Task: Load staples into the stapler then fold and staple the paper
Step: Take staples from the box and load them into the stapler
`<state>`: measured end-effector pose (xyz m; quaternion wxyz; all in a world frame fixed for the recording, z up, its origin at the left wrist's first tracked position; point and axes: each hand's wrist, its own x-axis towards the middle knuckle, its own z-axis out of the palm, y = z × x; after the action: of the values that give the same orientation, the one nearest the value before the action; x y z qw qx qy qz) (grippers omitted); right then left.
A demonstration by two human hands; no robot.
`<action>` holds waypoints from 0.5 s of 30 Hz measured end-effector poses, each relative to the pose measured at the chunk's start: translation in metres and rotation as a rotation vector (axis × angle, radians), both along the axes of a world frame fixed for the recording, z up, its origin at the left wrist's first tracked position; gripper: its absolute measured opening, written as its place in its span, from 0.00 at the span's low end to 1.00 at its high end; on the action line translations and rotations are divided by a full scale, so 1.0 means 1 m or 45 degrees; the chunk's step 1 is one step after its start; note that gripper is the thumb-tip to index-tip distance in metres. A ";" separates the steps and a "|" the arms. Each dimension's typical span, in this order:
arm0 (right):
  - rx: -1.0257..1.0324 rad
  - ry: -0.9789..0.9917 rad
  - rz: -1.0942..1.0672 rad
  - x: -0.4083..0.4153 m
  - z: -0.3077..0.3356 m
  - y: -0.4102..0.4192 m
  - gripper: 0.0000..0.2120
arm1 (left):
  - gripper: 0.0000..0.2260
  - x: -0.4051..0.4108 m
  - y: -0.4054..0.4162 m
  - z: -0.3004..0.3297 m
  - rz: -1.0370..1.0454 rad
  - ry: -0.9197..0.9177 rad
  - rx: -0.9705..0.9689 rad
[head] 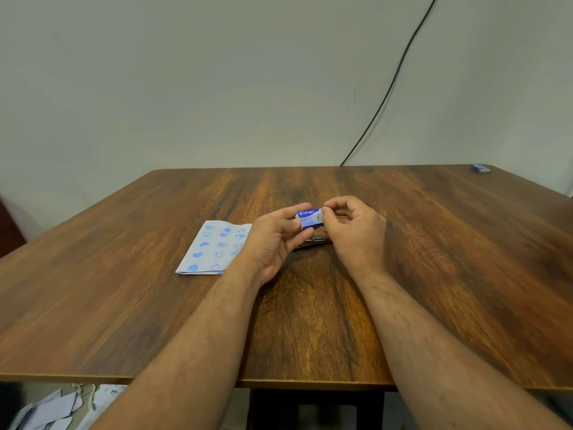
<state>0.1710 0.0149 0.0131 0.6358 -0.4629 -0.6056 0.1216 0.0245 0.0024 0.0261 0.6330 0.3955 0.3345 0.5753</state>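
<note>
My left hand (273, 240) grips a small blue and white staple box (309, 217) above the middle of the table. My right hand (353, 229) pinches the box's right end with thumb and forefinger. Beneath both hands a metal stapler (313, 242) lies on the wood, mostly hidden by my fingers. A folded sheet of paper (214, 248) printed with blue smileys and hearts lies flat just left of my left hand.
The brown wooden table (434, 274) reaches to a pale wall. A second small blue box (481, 168) sits at the far right corner. A black cable (387, 94) runs down the wall behind the table. Scraps of paper (55, 408) lie on the floor below the front left edge.
</note>
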 end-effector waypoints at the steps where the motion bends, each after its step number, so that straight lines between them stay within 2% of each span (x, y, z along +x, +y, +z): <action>1: -0.015 0.033 0.008 0.000 0.000 0.000 0.04 | 0.16 -0.001 0.001 -0.001 -0.003 0.001 -0.017; 6: -0.121 0.190 0.057 0.002 0.002 0.001 0.02 | 0.17 -0.005 0.002 -0.001 -0.002 0.067 -0.116; 9: -0.212 0.354 0.184 0.002 0.004 -0.002 0.02 | 0.16 -0.003 0.004 -0.002 0.059 0.093 -0.109; 15: -0.261 0.374 0.240 0.001 0.006 -0.003 0.02 | 0.14 -0.004 0.004 -0.002 0.100 0.083 -0.059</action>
<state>0.1715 0.0116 0.0190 0.6526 -0.4439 -0.5313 0.3079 0.0208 0.0067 0.0243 0.6078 0.3859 0.3835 0.5784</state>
